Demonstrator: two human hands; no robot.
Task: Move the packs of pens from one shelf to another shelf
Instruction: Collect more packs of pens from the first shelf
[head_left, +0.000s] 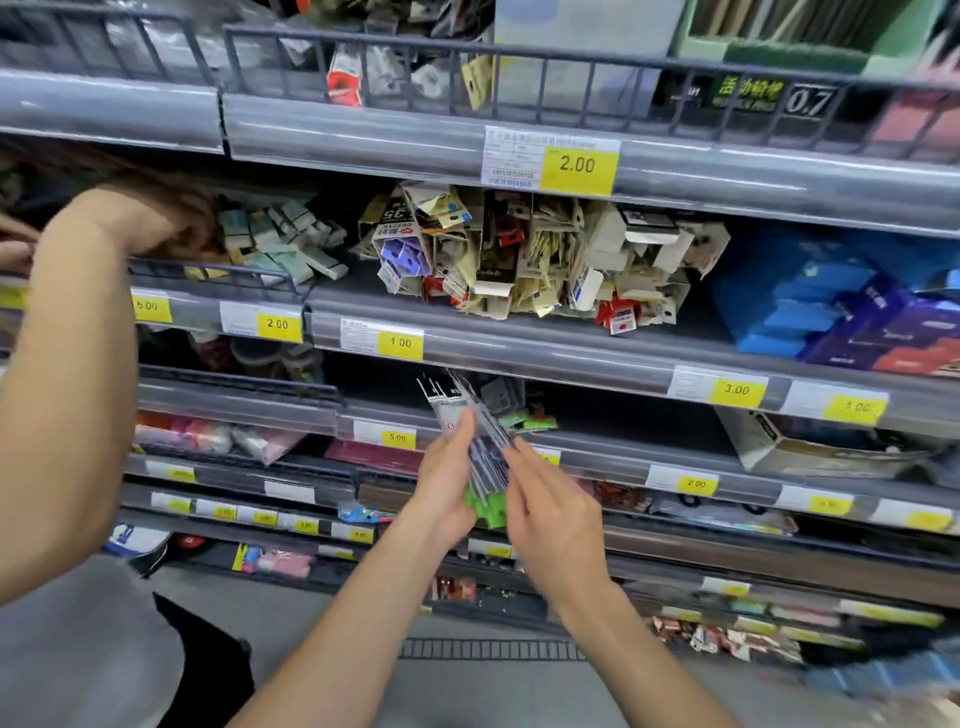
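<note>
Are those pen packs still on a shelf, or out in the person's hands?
Out: the pen packs are fanned between the left hand and right hand, in front of the shelf edges.

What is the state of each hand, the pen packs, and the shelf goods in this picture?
Left hand: grips the pen packs.
Right hand: fingers straight, touching the packs.
Pen packs: fanned bundle, held off the shelves.
Other person's arm: reaches into the left shelf.
Carded packs: heaped loosely.
Blue boxes: stacked.
</note>
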